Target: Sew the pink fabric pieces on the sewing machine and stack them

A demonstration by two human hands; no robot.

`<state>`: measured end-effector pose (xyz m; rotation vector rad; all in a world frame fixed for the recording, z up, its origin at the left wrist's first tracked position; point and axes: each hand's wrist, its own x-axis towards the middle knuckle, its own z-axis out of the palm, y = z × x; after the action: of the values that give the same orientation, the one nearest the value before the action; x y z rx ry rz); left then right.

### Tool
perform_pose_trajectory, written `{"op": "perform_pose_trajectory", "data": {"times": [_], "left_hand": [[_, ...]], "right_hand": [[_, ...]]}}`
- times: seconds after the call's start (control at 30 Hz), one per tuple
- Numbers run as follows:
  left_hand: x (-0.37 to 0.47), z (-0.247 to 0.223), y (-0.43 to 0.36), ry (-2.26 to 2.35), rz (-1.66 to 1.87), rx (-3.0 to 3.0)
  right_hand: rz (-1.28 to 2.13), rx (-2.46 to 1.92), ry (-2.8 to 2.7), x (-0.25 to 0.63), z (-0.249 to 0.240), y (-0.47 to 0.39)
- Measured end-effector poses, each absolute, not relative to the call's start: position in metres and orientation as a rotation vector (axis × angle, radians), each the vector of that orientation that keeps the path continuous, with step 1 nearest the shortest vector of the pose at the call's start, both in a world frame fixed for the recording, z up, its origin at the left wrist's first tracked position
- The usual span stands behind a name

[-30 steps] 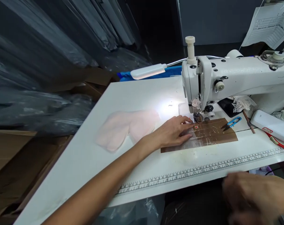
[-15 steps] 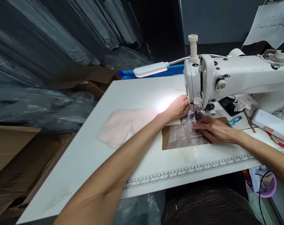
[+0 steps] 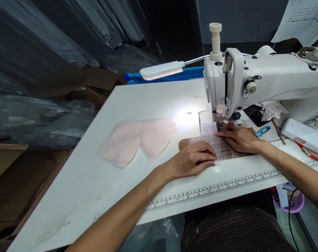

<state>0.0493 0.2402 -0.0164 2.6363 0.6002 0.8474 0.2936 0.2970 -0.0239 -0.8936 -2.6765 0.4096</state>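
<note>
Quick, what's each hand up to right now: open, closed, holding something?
Left hand: loosely bent, resting at the see-through sheet; whether it grips cannot be told.
Right hand: partly bent, touching the same sheet; pinching or only pressing, can't tell.

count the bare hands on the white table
2: the bare left hand at the near edge of the thin translucent sheet; the bare right hand farther right, by the white sewing machine. No others show.

On the table (image 3: 77, 196), front edge, I can read the ruler (image 3: 209, 191) nos. approx. 8 to 13, L to R. Paper sheet (image 3: 301, 21), top R: printed rows, txt too small for me. Red label (image 3: 299, 140) on white device (image 3: 312, 142): illegible.
</note>
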Motion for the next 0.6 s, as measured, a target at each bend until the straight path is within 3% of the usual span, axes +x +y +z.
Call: {"op": "perform_pose_trajectory", "data": {"times": [0.6], "left_hand": [[0.047,-0.010,0.241,0.631,0.930,2.565]], "right_hand": [[0.507,-0.641,-2.536,0.302,-0.036,0.296]]}}
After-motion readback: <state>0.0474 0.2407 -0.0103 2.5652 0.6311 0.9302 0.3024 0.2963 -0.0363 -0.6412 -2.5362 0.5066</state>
